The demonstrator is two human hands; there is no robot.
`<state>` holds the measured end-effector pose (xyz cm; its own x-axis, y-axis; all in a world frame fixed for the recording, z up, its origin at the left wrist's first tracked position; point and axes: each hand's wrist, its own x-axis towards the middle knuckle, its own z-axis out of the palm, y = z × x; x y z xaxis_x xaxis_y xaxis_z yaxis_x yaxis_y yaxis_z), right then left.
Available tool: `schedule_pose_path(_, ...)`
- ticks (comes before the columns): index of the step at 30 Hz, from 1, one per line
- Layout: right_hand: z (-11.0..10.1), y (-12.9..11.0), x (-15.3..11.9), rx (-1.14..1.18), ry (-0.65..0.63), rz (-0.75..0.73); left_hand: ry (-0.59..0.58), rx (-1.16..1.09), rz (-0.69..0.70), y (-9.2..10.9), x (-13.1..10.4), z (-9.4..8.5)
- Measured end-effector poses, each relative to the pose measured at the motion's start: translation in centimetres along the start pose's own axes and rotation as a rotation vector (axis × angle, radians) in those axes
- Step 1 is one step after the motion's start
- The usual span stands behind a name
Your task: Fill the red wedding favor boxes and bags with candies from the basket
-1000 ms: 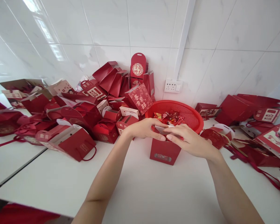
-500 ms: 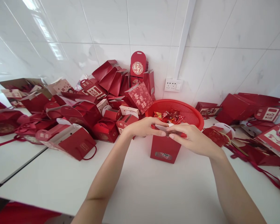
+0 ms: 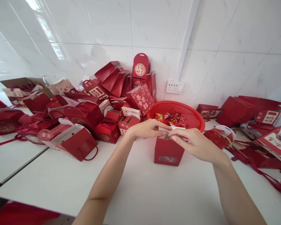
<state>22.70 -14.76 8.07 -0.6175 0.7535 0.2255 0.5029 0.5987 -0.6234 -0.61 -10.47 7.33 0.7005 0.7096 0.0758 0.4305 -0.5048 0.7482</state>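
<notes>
A red box [image 3: 169, 151] with a small window on its front stands on the white table in front of the basket. Its top flaps are up, with pale inner sides showing. My left hand [image 3: 148, 128] is at the box's upper left, fingers closed on a flap. From the right, my right hand [image 3: 189, 139] has its thumb and fingers pinched at the top edge. Behind the box, a red plastic basket [image 3: 193, 114] holds wrapped candies [image 3: 170, 117]. My fingers partly hide the box's opening.
Many red gift boxes [image 3: 79, 145] are heaped at the left and back, one with a looped handle. More boxes [image 3: 235, 111] and red ribbons lie at the right. A white socket panel [image 3: 175, 87] is on the tiled wall. The table [image 3: 140, 190] ends near me at the lower left.
The box between my hands has turned slightly and its top is more open, showing the pale inside. My right hand has moved a little right and down. The view has shifted slightly.
</notes>
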Motion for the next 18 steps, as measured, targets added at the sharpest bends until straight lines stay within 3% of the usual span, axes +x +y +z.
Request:
schedule_pose_path(3,-0.7,-0.4,1.0,-0.027,-0.067,0.024,-0.081,-0.016,0.070,0.1,0.0,0.0)
schedule_pose_path(7,-1.7,-1.1,3.5,-0.272,-0.333,-0.061,-0.028,0.044,0.046,0.3,0.0,-0.1)
schedule_pose_path(10,-1.8,-1.6,5.4,-0.342,-0.494,-0.042,-0.010,0.060,-0.033,0.0,-0.2,-0.1)
schedule_pose_path(13,-1.6,-1.9,6.8,-0.257,-0.594,0.046,-0.003,0.050,-0.103,-0.3,-0.2,-0.2)
schedule_pose_path(18,-1.2,-0.8,8.0,0.010,-0.749,0.294,0.000,0.087,-0.109,-0.3,0.0,0.0)
